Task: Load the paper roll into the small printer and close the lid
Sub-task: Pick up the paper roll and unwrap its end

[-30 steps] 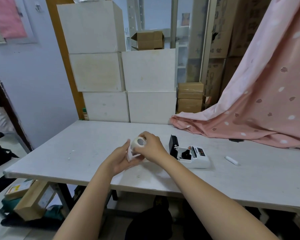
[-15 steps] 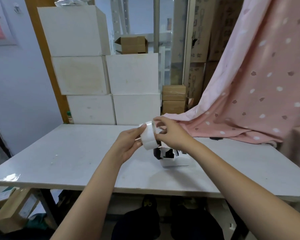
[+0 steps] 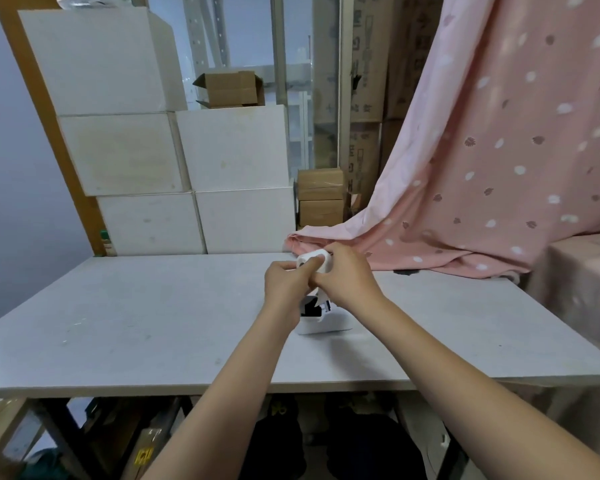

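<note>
The white paper roll is held in the air above the table's middle, between both hands. My left hand grips its near side with thumb and fingers. My right hand wraps it from the right and above. A loose strip of paper hangs down from the roll between the hands. Directly below sits the small white printer, its dark open compartment partly showing; my wrists hide most of it and the lid.
The grey table has a pink dotted cloth draped over its far right corner. White boxes and brown cartons are stacked behind the far edge. Dark shoes show under the near edge.
Both hands carried the roll from the left of the printer to above it and closed more tightly around it. The camera swung right, so the printer now lies under the hands.
</note>
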